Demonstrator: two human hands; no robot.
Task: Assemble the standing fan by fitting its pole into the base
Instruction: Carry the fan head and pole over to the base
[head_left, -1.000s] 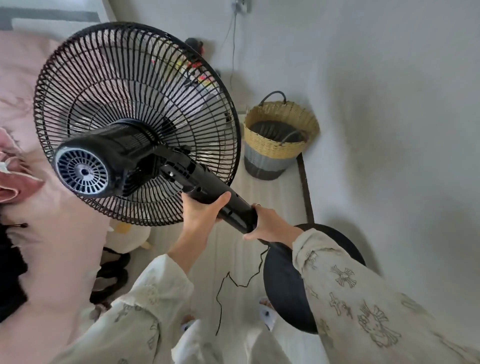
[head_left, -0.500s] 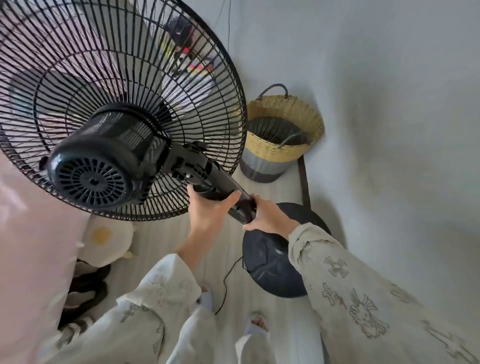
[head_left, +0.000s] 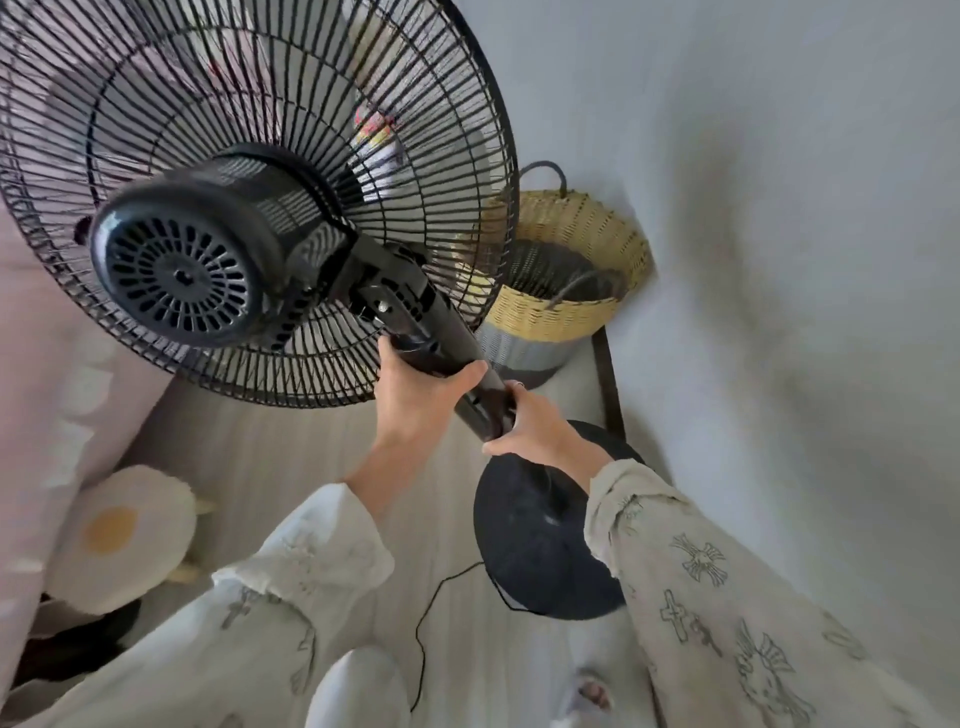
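Both hands clamp the black fan pole (head_left: 457, 358): the left hand (head_left: 421, 400) wraps it higher up, the right hand (head_left: 535, 431) lower, just above the round base (head_left: 524, 551) on the floor (the joint itself is hidden behind the right wrist). The fan head (head_left: 208, 208) tilts left, its grille cut off by the frame.

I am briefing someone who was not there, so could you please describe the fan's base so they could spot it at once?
Start at the grey wall on the right and the woven basket in its corner. Nearer the person than the basket, the base lies on the pale floor, below the hands. It is the only flat, round, plain black disc there.
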